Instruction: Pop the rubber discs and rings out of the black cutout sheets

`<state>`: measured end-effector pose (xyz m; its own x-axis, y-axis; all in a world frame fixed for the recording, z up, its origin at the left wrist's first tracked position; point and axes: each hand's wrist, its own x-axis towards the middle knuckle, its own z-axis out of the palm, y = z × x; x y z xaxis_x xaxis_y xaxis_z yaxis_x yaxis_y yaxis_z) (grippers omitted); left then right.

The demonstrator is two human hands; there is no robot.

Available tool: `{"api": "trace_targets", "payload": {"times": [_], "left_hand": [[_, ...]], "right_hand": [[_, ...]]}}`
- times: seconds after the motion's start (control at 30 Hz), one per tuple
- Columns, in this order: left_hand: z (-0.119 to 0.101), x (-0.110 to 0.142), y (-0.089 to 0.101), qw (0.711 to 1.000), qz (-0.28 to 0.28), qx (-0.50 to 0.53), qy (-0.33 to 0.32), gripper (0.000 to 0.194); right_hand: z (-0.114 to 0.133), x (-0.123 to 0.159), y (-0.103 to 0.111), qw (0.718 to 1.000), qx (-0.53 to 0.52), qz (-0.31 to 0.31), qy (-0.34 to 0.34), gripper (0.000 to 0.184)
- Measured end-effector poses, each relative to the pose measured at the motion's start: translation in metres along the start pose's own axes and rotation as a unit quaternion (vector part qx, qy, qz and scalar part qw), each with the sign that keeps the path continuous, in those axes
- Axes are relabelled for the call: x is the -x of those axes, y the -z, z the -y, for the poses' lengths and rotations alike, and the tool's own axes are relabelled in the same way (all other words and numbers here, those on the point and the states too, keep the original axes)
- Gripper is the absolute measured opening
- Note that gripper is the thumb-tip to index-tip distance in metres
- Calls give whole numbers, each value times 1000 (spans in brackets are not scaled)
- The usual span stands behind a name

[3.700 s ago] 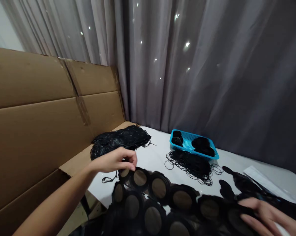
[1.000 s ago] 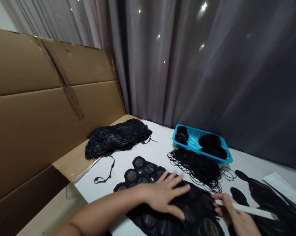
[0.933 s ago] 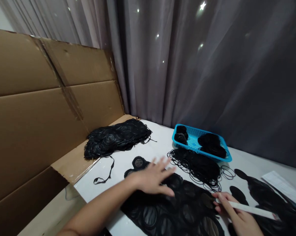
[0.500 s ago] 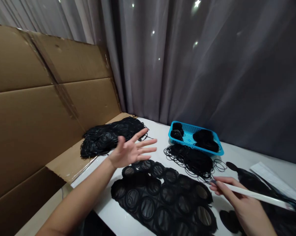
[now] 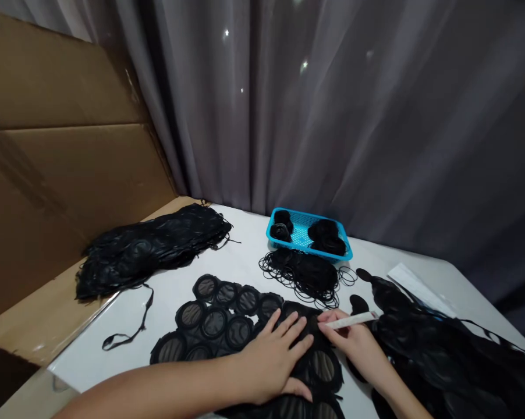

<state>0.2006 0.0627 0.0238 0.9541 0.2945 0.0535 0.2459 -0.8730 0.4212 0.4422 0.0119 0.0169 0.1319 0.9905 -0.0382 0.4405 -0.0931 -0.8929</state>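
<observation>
A black sheet of mesh circles [image 5: 214,317] lies flat on the white table [image 5: 245,262] in front of me. My left hand [image 5: 273,358] rests on its right part, palm down with fingers spread. Just right of it, my right hand [image 5: 354,343] is closed on a thin white stick [image 5: 352,319], which points right and lies over the sheet's right edge. The two hands almost touch.
A blue basket [image 5: 308,233] with black pieces stands at the back, a heap of thin black rings [image 5: 304,273] before it. A stack of black sheets [image 5: 149,244] lies left on cardboard [image 5: 48,174]. More black material [image 5: 441,349] and a white strip [image 5: 419,288] lie right.
My left hand, raised with spread fingers half a second ago, has come down flat on the sheet. My right hand with the stick moved left to the sheet's edge. The view shifted right.
</observation>
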Motion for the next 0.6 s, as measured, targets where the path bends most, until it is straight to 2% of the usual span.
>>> {"api": "trace_targets", "payload": {"times": [0.2,0.6], "left_hand": [[2,-2,-2,1000,-1,-7,0,85],[3,-3,-4,999,0,-41,-10,82]], "right_hand": [[3,0,4,1000,-14,10,2,32],[4,-1,6,998,36,9,49,23]]}}
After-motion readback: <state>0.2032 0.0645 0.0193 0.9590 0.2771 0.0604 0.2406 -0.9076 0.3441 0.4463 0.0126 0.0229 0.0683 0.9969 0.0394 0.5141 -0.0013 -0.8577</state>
